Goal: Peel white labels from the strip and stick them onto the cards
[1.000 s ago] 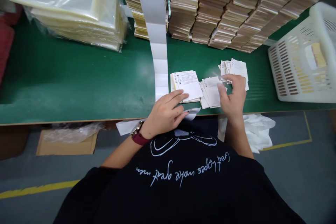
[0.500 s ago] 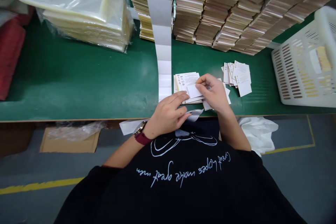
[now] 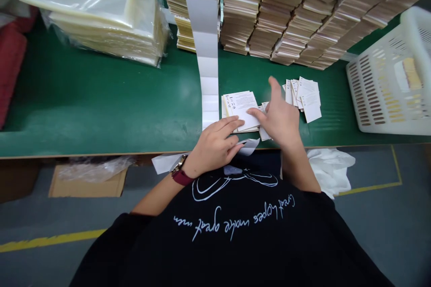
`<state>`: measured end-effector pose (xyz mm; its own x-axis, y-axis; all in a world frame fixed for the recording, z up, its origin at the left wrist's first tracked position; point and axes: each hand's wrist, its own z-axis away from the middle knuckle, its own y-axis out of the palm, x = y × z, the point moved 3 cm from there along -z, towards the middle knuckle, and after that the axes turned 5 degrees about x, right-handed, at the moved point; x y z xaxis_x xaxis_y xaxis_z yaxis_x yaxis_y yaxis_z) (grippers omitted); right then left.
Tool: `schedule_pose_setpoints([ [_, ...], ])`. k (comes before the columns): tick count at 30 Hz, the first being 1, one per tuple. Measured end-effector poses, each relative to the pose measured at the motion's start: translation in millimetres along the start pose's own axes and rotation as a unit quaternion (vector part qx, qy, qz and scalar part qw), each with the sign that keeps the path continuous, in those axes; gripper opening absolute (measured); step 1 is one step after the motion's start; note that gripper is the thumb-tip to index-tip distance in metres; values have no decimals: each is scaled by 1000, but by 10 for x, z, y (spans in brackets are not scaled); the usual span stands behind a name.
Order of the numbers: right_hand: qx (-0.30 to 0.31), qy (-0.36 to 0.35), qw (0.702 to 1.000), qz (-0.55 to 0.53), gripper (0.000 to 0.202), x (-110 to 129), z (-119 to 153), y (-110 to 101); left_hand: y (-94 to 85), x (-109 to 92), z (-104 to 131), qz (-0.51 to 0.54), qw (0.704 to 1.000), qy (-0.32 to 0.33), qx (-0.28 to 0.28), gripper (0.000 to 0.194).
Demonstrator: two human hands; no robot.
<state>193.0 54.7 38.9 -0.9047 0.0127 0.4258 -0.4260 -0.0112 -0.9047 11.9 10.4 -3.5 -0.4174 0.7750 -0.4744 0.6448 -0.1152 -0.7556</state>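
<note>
A pile of white printed cards (image 3: 240,101) lies near the table's front edge. My left hand (image 3: 215,141) rests its upper fingertips on the pile's lower left. Between its lower fingers and thumb it pinches the end of a white label strip (image 3: 249,147). My right hand (image 3: 281,119) is open over the pile's right side, index finger raised and thumb touching the top card. Beneath that hand more cards (image 3: 264,132) stick out, partly hidden. To the right lies a loose, fanned group of cards (image 3: 310,98).
A long white strip (image 3: 210,85) runs down the green table (image 3: 151,107). Tall stacks of cards (image 3: 276,22) stand at the back. A white plastic basket (image 3: 380,85) is at the right, wrapped clear sleeves (image 3: 107,27) at the left. A white bag (image 3: 330,170) lies below the edge.
My right hand has opened from its pinch on a small white piece, which now lies on the top card. Its index finger has lifted away. The left hand has stayed in place.
</note>
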Motion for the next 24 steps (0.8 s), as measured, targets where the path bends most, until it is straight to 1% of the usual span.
schedule_pose_setpoints([
  [2, 30, 10, 998, -53, 32, -94, -50, 31, -4, 0, 3, 2, 1000, 1, 0, 18],
  [4, 46, 4, 989, -138, 26, -159, -83, 80, -7, -7, 6, 4, 1000, 7, -2, 18],
  [6, 32, -2, 977, -210, 23, -187, -94, 118, -6, -13, 9, 5, 1000, 14, -4, 19],
  [8, 27, -9, 972, -235, 21, -176, -87, 147, 0, -15, 9, 10, 1000, 17, -8, 19],
  [11, 32, -14, 981, -191, 15, -133, -53, 154, 17, -10, 9, 19, 1000, 19, -9, 20],
  [12, 23, -21, 986, -165, 14, -126, -35, 137, 20, -6, 10, 20, 1000, 21, -9, 20],
  [14, -22, -38, 991, -124, 15, -152, 18, 61, 19, 3, 16, 21, 999, 26, -11, 20],
  [16, -71, -32, 991, -108, 18, -252, 95, -53, -3, 13, 28, 26, 999, 28, -26, 22],
  [18, -87, 1, 993, -74, 20, -397, 192, -176, -40, 26, 43, 40, 998, 21, -54, 25],
  [20, -93, 24, 995, 1, 17, -505, 309, -287, -74, 38, 52, 60, 995, 14, -82, 28],
  [21, -99, 18, 994, 34, 18, -520, 375, -328, -82, 43, 53, 71, 993, 14, -92, 28],
  [22, -107, 0, 993, 47, 25, -506, 444, -351, -83, 47, 51, 80, 992, 15, -97, 28],
  [23, -105, -28, 994, 29, 32, -466, 511, -348, -78, 51, 47, 87, 991, 18, -99, 27],
  [24, -88, -61, 994, -19, 36, -407, 573, -318, -69, 55, 41, 92, 991, 20, -100, 26],
])
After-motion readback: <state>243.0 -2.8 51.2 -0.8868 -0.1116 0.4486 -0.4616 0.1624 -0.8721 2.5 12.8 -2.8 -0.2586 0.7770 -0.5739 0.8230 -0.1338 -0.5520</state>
